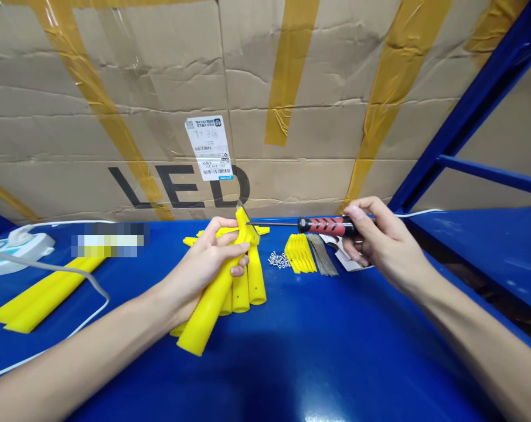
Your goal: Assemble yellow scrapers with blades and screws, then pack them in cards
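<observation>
My left hand (219, 249) is wrapped round the hollow handle of a yellow plastic scraper (207, 315), its head tilted up and away. A thin metal blade (249, 217) shows along that head. My right hand (382, 240) grips a red and black screwdriver (329, 226), held level with its shaft pointing left. The screwdriver's tip meets the scraper head near the blade; a screw there is too small to make out. Under my left hand lie several more yellow handles (257, 284), partly hidden by it.
Right of the handles are a pile of small screws (279, 259), a row of yellow plastic pieces (299, 254), flat grey blades (322, 256) and white paper (347, 258). Yellow handles (50, 288), a white cable (99, 287) and a power strip (19, 253) lie left. A large carton (160, 76) stands behind.
</observation>
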A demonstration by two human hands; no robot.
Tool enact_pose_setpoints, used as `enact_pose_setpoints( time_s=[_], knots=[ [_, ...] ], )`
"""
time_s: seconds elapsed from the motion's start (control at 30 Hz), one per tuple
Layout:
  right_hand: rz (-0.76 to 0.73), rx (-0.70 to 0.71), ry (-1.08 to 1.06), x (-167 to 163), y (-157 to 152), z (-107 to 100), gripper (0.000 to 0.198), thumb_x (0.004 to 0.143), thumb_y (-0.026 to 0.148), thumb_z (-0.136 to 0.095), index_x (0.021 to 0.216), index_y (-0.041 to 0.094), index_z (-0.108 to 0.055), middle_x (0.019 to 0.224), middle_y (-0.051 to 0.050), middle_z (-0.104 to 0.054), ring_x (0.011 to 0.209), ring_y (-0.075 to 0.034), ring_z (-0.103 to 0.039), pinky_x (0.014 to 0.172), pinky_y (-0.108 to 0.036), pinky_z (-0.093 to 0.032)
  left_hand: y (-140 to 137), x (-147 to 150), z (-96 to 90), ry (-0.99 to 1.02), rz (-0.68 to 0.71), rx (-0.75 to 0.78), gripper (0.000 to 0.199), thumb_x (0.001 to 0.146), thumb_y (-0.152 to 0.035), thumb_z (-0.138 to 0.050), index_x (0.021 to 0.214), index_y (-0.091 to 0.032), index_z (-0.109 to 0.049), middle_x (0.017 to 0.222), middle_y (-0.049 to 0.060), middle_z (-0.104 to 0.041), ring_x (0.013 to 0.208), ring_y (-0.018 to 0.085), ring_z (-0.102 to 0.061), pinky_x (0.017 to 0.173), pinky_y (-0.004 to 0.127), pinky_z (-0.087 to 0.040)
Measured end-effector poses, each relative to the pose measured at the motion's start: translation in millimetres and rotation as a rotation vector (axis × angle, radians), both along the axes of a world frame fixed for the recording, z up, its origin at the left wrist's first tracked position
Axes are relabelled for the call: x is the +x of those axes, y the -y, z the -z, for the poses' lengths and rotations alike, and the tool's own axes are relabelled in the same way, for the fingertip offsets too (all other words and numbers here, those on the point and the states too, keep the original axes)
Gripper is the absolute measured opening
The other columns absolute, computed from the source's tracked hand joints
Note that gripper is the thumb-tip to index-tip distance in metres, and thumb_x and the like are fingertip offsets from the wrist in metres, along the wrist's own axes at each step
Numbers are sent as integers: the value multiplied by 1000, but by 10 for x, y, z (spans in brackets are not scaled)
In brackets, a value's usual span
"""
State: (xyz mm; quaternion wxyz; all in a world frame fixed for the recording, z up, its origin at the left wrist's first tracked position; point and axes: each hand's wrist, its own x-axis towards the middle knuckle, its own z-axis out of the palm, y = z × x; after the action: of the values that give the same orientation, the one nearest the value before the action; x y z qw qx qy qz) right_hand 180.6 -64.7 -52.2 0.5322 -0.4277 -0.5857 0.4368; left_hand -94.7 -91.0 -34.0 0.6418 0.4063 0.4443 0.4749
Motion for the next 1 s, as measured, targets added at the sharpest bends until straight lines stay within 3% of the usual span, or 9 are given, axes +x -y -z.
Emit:
enact_pose_setpoints(
  time_s=[0.1,0.2,0.27,0.43,0.57,0.63,0.8,0.93,1.0],
  knots=[
    [36,-16,82,-17,0,16,35,93,63,-59,93,30,-49,57,5,-55,31,-9,-38,32,-25,-24,-6,2,15,1,2,4,35,82,-8,-70,102,-25,-47,76,-3,-58,51,4,-47,49,14,-38],
    [-120,-82,-23,-16,14,-1,39,82,50,-77,106,32,-52,79,2,-65,52,-15,-60,45,-30,-47,-4,-14,13,2,-21,28,33,83,-8,-70,102,-24,-47,72,-4,-56,52,4,-47,50,14,-39],
    [-157,-70,-64,-23,16,3,44,79,45,-81,109,31,-52,83,2,-65,59,-15,-63,53,-32,-52,1,-24,9,-2,-28,30,32,83,-8,-69,102,-24,-47,70,-4,-55,52,5,-47,51,15,-40],
    [51,-27,100,-42,-6,61,36,94,64,-56,92,29,-49,54,6,-51,31,-8,-35,32,-24,-24,10,-18,10,-3,-5,7,33,83,-8,-70,101,-25,-47,73,-4,-57,51,4,-47,50,14,-39],
    [-129,-85,-52,-36,9,39,36,85,49,-75,104,31,-52,83,1,-65,60,-16,-65,51,-30,-52,-1,-20,-3,10,-36,23,34,82,-8,-71,101,-24,-48,74,-3,-58,52,4,-48,51,14,-40],
    [-174,-74,-97,-36,12,35,41,81,43,-80,107,32,-52,85,2,-65,65,-18,-67,57,-32,-55,-2,-24,-8,15,-37,23,34,82,-8,-72,100,-24,-48,75,-3,-58,51,4,-48,50,15,-40],
    [47,-13,60,-38,-6,63,34,94,62,-57,91,29,-49,53,6,-52,30,-9,-38,31,-24,-26,15,-18,9,-13,4,23,34,83,-10,-71,102,-25,-47,74,-4,-57,51,5,-47,49,15,-39],
    [-87,-50,-81,-29,4,25,31,85,47,-76,100,30,-54,84,0,-67,61,-16,-65,53,-31,-53,11,-21,17,-20,-9,34,33,84,-10,-70,101,-25,-46,73,-4,-57,52,5,-46,50,14,-39],
    [-136,-39,-123,-32,6,17,37,79,41,-82,103,31,-55,91,0,-66,71,-18,-67,61,-33,-57,7,-24,20,-18,-10,33,33,84,-9,-69,101,-25,-46,70,-4,-55,52,5,-46,50,14,-38]
  ],
)
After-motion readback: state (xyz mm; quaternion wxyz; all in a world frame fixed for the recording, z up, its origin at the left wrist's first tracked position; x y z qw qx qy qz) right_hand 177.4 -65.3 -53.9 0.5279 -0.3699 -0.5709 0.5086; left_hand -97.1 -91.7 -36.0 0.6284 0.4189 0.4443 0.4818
